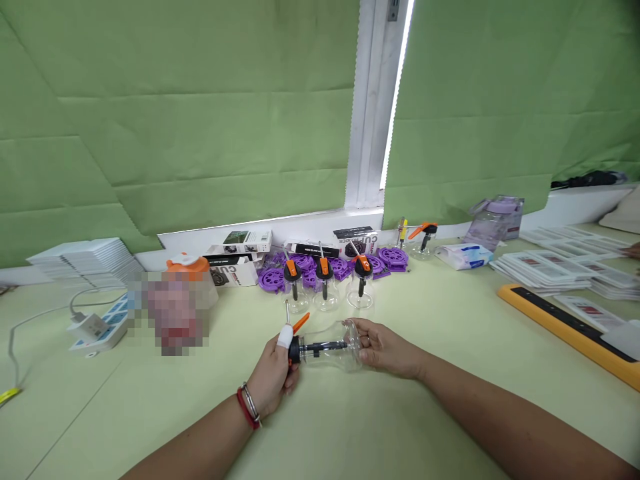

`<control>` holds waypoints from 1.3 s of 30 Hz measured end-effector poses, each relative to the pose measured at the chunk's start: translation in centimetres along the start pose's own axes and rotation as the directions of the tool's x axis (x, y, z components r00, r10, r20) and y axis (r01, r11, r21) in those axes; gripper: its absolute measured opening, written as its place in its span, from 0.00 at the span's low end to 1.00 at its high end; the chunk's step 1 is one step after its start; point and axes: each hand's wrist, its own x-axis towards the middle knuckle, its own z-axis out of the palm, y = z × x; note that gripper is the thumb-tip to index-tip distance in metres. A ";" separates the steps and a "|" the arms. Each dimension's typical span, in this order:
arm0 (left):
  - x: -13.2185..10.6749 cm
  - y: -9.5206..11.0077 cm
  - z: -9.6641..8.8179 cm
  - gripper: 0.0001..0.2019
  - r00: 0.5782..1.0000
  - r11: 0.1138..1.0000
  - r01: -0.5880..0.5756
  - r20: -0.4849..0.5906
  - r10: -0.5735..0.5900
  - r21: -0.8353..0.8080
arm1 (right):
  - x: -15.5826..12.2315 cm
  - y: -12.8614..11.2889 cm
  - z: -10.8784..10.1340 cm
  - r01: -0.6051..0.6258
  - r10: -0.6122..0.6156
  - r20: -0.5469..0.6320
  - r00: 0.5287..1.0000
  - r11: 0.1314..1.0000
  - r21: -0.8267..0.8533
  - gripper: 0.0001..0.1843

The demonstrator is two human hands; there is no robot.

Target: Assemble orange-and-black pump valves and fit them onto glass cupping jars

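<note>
Right grip (386,348) on smooth, clear, waisted, round-based bottle (329,360)

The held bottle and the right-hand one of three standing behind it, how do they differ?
The held bottle is sideways between the left hand and right hand; the standing bottle is upright on the table. The held bottle's cap points left; the standing bottle's points up. Both are clear-bodied, with black and orange tops.

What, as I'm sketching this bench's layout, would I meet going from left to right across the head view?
White power strip → orange lid → left hand → clear bottle held between both hands → right hand → white-and-blue pack → yellow-and-black bar.
</note>
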 end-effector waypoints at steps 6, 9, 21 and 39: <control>0.0 -0.2 -0.1 0.25 1.000 1.000 -0.004 0.019 0.004 0.005 | -0.2 0.1 0.1 0.015 -0.016 -0.012 1.000 0.999 -0.037 0.52; 0.0 -0.2 -0.1 0.25 1.000 1.000 -0.006 0.008 0.006 0.015 | -0.1 0.1 0.1 0.011 -0.012 -0.009 1.000 1.000 -0.028 0.47; 0.1 -0.3 0.0 0.26 1.000 1.000 -0.019 -0.003 0.019 0.015 | 0.2 0.3 0.2 -0.002 0.002 0.010 1.000 1.000 0.011 0.34; 0.0 0.0 0.1 0.26 1.000 1.000 0.007 0.000 -0.007 0.024 | 0.3 -0.3 0.3 0.055 -0.057 -0.020 0.998 0.992 -0.114 0.31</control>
